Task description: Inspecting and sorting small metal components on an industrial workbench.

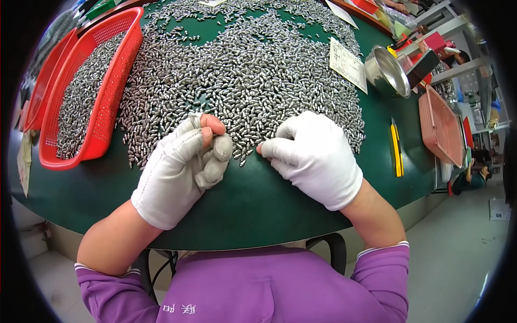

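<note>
A broad heap of small, shiny metal parts (242, 81), stubby and rounded, covers much of the green table (242, 199). My left hand (183, 167), in a whitish glove with bare thumb and index fingertips, is closed in a pinch at the heap's near edge. Anything between those fingertips is too small or hidden to make out. Opposite it, my right hand (318, 159) wears a white glove and rests by the same edge, its fingers curled inward. One bare fingertip shows beside the parts; what these fingers grip, if anything, is hidden.
To the left, a red perforated basket (102, 124) holds more metal parts, with another red basket (46, 86) beyond it. On the right are a paper slip (347, 64), a metal bowl (388, 72), a yellow utility knife (397, 148) and a pink basket (440, 126).
</note>
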The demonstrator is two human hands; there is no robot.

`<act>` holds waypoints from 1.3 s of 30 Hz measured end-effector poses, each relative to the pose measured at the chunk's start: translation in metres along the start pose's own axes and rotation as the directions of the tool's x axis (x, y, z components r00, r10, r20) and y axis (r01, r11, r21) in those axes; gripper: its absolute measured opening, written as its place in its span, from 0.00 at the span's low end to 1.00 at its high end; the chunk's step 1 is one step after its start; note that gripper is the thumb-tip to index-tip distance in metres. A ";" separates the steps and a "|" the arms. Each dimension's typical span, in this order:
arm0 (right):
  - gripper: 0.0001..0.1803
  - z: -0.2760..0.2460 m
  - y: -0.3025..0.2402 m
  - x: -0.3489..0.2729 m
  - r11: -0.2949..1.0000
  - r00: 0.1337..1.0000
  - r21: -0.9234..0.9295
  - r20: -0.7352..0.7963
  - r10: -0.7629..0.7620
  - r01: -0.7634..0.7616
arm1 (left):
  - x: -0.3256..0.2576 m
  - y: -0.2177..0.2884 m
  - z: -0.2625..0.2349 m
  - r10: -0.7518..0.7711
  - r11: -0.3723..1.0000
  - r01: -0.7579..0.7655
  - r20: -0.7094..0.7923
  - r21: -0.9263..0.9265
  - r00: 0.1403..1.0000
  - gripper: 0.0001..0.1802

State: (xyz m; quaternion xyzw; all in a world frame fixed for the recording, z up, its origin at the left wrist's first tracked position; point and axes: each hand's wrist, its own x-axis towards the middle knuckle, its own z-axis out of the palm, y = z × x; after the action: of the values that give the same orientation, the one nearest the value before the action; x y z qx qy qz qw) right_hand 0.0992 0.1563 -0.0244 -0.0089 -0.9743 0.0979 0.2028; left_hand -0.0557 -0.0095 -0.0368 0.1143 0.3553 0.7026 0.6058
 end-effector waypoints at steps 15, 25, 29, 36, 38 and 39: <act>0.06 -0.008 -0.036 -0.013 0.996 0.978 0.004 0.188 -0.093 0.094 | 0.005 0.006 -0.009 0.057 0.997 -0.048 0.135 -0.067 0.989 0.07; 0.10 -0.066 -0.036 -0.074 0.983 0.932 -0.182 0.360 0.046 0.022 | 0.005 0.003 -0.001 0.089 0.996 -0.089 0.033 0.004 0.995 0.07; 0.05 -0.116 -0.038 -0.118 0.874 0.752 -0.422 0.489 0.442 -0.240 | 0.002 0.004 -0.006 0.063 0.998 -0.061 0.127 -0.015 0.990 0.07; 0.14 -0.130 -0.019 -0.132 0.657 0.707 -0.608 0.210 0.675 -0.446 | 0.005 0.002 -0.002 0.056 0.998 -0.056 0.140 -0.004 0.989 0.06; 0.12 -0.115 -0.015 -0.113 0.788 0.872 -0.422 -0.015 0.489 -0.449 | 0.007 0.002 0.000 0.049 0.999 -0.049 0.132 0.000 0.990 0.06; 0.12 -0.104 -0.013 -0.102 0.852 0.905 -0.315 -0.059 0.422 -0.418 | 0.006 0.001 0.001 0.048 0.999 -0.049 0.125 0.004 0.991 0.06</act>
State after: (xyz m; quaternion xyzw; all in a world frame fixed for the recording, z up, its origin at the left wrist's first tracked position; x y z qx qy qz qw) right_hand 0.2346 0.1574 0.0316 -0.2536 -0.9527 -0.0194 0.1662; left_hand -0.0577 -0.0033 -0.0372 0.1686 0.3165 0.7073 0.6092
